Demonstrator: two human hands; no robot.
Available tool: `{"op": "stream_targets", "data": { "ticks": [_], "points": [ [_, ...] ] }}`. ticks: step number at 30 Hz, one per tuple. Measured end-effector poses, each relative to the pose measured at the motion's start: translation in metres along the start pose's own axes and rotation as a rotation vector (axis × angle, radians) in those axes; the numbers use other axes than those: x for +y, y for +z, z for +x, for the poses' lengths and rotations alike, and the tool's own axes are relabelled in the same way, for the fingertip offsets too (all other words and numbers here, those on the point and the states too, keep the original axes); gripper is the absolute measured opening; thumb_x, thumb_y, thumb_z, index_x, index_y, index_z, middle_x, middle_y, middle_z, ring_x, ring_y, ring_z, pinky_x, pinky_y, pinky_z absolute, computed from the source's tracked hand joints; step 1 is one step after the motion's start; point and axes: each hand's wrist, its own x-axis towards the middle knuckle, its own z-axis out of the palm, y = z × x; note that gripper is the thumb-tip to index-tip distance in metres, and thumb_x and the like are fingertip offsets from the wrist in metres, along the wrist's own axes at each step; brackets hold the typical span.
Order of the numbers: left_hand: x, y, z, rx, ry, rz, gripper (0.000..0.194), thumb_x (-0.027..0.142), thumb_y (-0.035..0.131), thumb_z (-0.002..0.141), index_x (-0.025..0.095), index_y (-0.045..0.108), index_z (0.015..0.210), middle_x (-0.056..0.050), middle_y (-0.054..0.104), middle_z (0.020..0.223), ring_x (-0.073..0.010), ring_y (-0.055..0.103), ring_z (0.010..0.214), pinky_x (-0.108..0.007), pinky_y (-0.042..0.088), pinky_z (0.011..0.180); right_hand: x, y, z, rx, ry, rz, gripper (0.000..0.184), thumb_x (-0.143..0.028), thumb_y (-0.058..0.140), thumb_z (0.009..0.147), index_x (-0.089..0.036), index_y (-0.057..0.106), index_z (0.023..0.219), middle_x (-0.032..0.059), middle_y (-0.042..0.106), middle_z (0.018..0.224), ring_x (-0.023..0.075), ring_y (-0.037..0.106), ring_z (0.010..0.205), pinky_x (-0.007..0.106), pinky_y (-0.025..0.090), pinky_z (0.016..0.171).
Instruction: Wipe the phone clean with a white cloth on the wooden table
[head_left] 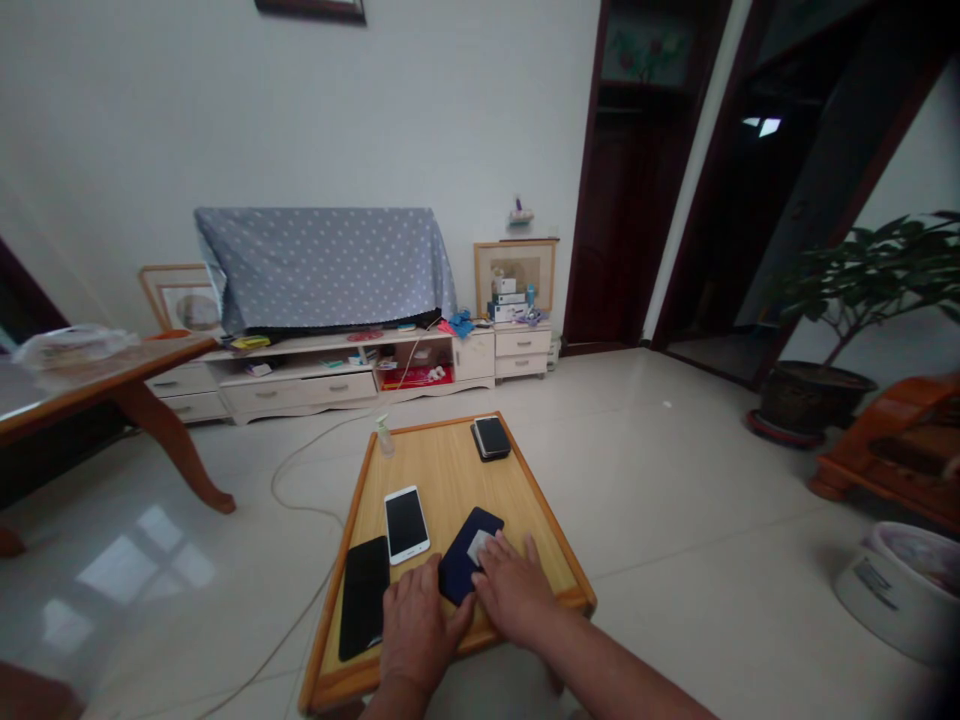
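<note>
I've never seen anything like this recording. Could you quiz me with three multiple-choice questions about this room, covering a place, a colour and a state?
1. Where is the bottle?
A) On the floor
B) At the far left corner of the table
C) On the sideboard

2. What colour is the case under the left hand and right hand?
A) Red
B) Green
C) Dark blue

3. How does the white phone lie?
A) Upright
B) Face up, screen dark
C) Face down

1 B: it stands on that corner.
2 C: blue shows between the hands.
3 B: its black screen faces up.

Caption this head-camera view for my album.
Left hand and right hand rest on a navy case beside a white smartphone on a wooden table.
</note>
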Motion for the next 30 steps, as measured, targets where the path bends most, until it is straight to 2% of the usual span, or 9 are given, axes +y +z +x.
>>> {"op": "stream_targets", "data": {
  "ticks": [4, 6, 10, 12, 16, 19, 24, 26, 30],
  "points": [
    [-0.001, 0.001, 0.0, 0.001, 0.005, 0.012, 0.061, 0.051, 0.055, 0.086, 0.015, 0.054, 0.135, -0.016, 0.065, 0.129, -0.0305, 0.057, 0.121, -0.043, 0.034, 0.105, 0.007, -0.009, 0.013, 0.012, 0.08, -0.03, 0.051, -0.041, 0.034, 0.103, -0.02, 0.054, 0.146, 0.013, 0.046, 0.156, 0.031, 0.03, 0.15, 0.064, 0.002, 0.121],
    [-0.001, 0.0, 0.0, -0.001, 0.0, 0.012, 0.06, 0.049, 0.056, 0.086, 0.015, 0.054, 0.135, -0.016, 0.065, 0.13, -0.0302, 0.057, 0.121, -0.043, 0.034, 0.105, 0.001, -0.003, 0.008, -0.001, 0.019, -0.019, 0.05, -0.041, 0.035, 0.104, -0.021, 0.053, 0.146, 0.0129, 0.046, 0.156, 0.0306, 0.033, 0.149, 0.063, 0.002, 0.121],
    [-0.001, -0.002, -0.001, -0.057, -0.01, 0.021, 0.063, 0.031, 0.062, 0.078, 0.017, 0.051, 0.139, -0.014, 0.063, 0.135, -0.0282, 0.054, 0.124, -0.041, 0.032, 0.107, -0.015, 0.012, -0.008, -0.049, -0.196, 0.032, 0.047, -0.04, 0.037, 0.104, -0.025, 0.054, 0.145, 0.0114, 0.049, 0.154, 0.0296, 0.039, 0.146, 0.061, 0.002, 0.122],
    [0.0, -0.002, -0.001, -0.064, -0.013, 0.017, 0.063, 0.032, 0.062, 0.078, 0.018, 0.051, 0.138, -0.014, 0.064, 0.134, -0.0283, 0.054, 0.124, -0.042, 0.031, 0.107, -0.013, 0.01, -0.007, -0.059, -0.226, 0.045, 0.045, -0.04, 0.036, 0.104, -0.026, 0.057, 0.141, 0.0102, 0.052, 0.152, 0.0296, 0.04, 0.145, 0.062, 0.001, 0.122],
    [0.002, 0.0, -0.002, 0.0, -0.01, 0.011, 0.061, 0.05, 0.056, 0.085, 0.016, 0.053, 0.136, -0.015, 0.065, 0.13, -0.0305, 0.055, 0.12, -0.044, 0.033, 0.105, 0.004, -0.005, 0.012, -0.002, -0.045, 0.008, 0.047, -0.038, 0.032, 0.105, -0.023, 0.056, 0.143, 0.0116, 0.049, 0.154, 0.0298, 0.037, 0.147, 0.063, -0.001, 0.121],
    [0.001, 0.0, -0.002, 0.011, -0.003, 0.012, 0.061, 0.05, 0.056, 0.085, 0.015, 0.054, 0.135, -0.016, 0.066, 0.129, -0.0305, 0.056, 0.119, -0.044, 0.033, 0.104, 0.005, -0.006, 0.019, 0.028, 0.031, -0.016, 0.049, -0.036, 0.033, 0.104, -0.021, 0.054, 0.145, 0.0132, 0.047, 0.155, 0.0295, 0.035, 0.148, 0.06, 0.002, 0.122],
    [-0.001, -0.003, -0.001, -0.048, -0.006, 0.006, 0.058, 0.031, 0.057, 0.082, 0.016, 0.052, 0.138, -0.014, 0.065, 0.13, -0.0273, 0.056, 0.122, -0.04, 0.032, 0.105, -0.02, 0.011, 0.01, -0.042, -0.246, 0.05, 0.047, -0.033, 0.039, 0.101, -0.025, 0.052, 0.146, 0.0108, 0.05, 0.153, 0.028, 0.04, 0.145, 0.06, 0.002, 0.122],
    [0.0, -0.004, -0.001, -0.067, -0.013, 0.016, 0.06, 0.031, 0.058, 0.081, 0.017, 0.051, 0.138, -0.014, 0.065, 0.131, -0.0275, 0.056, 0.121, -0.04, 0.032, 0.105, -0.021, 0.012, 0.014, -0.045, -0.284, 0.064, 0.046, -0.031, 0.038, 0.101, -0.027, 0.053, 0.145, 0.0091, 0.051, 0.153, 0.0277, 0.041, 0.145, 0.063, 0.001, 0.121],
    [0.004, -0.008, -0.002, -0.028, -0.001, 0.017, 0.065, 0.05, 0.057, 0.085, 0.014, 0.051, 0.139, -0.017, 0.065, 0.13, -0.0309, 0.055, 0.121, -0.043, 0.033, 0.106, -0.004, 0.003, 0.037, 0.03, -0.053, 0.025, 0.047, -0.03, 0.035, 0.102, -0.025, 0.053, 0.145, 0.0088, 0.048, 0.155, 0.0271, 0.036, 0.148, 0.061, 0.002, 0.122]
  ]
}}
